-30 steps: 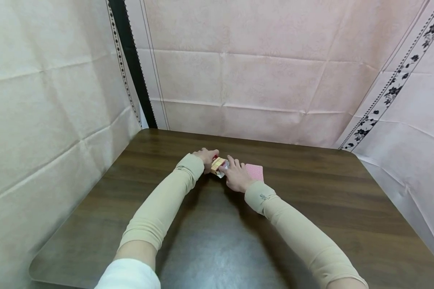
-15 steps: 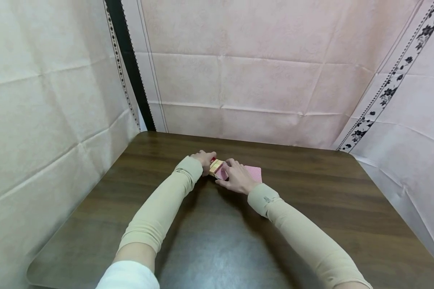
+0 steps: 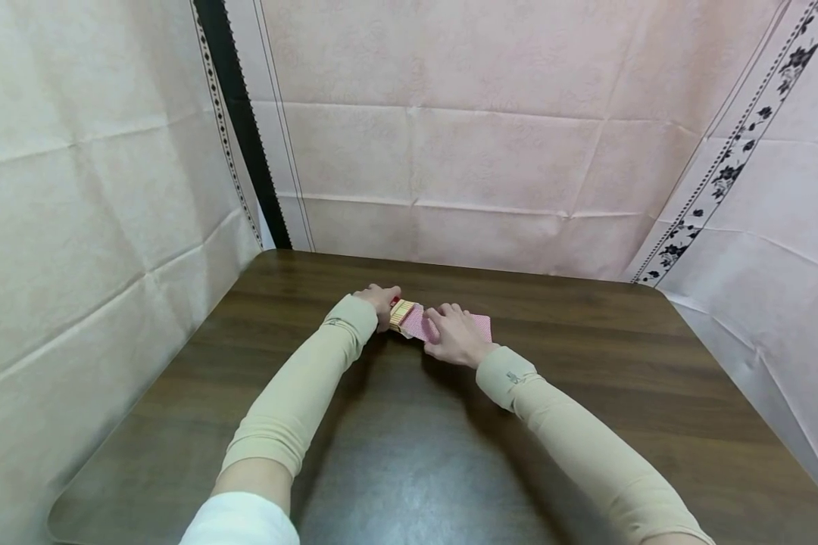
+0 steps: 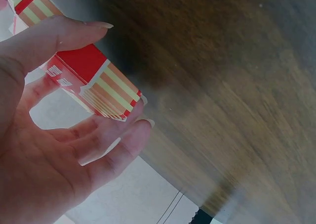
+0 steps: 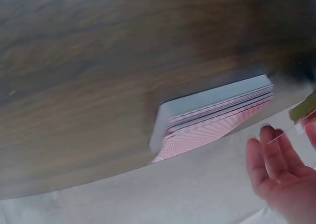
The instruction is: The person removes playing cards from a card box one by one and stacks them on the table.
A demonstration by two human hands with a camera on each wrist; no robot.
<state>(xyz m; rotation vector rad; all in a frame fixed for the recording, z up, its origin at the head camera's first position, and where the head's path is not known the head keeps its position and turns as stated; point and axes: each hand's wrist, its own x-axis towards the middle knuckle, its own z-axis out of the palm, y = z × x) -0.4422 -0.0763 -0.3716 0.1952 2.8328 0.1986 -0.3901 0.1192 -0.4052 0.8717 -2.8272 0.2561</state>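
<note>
My left hand point(image 3: 379, 304) grips a red box with cream and tan stripes point(image 4: 111, 85), thumb on one side and fingers on the other. At its right-facing end, a pink-patterned playing card point(image 3: 416, 324) extends from the box toward my right hand point(image 3: 455, 337). That hand pinches the card between thumb and fingers. In the right wrist view, a thin card edge shows by the right fingertips point(image 5: 266, 130). Just beyond the right hand lies a stack of pink-backed cards point(image 5: 212, 117) on the table, partly hidden by the hand in the head view.
The dark wood-grain table point(image 3: 313, 454) has rounded corners. Pale cloth point(image 3: 491, 166) hangs behind it and along both sides, with a black strip point(image 3: 245, 129) at the back left and a floral border point(image 3: 729, 166) at the right.
My right hand has moved right, away from the box, drawing the pink-patterned card farther out. My left hand keeps hold of the box and has shifted slightly left.
</note>
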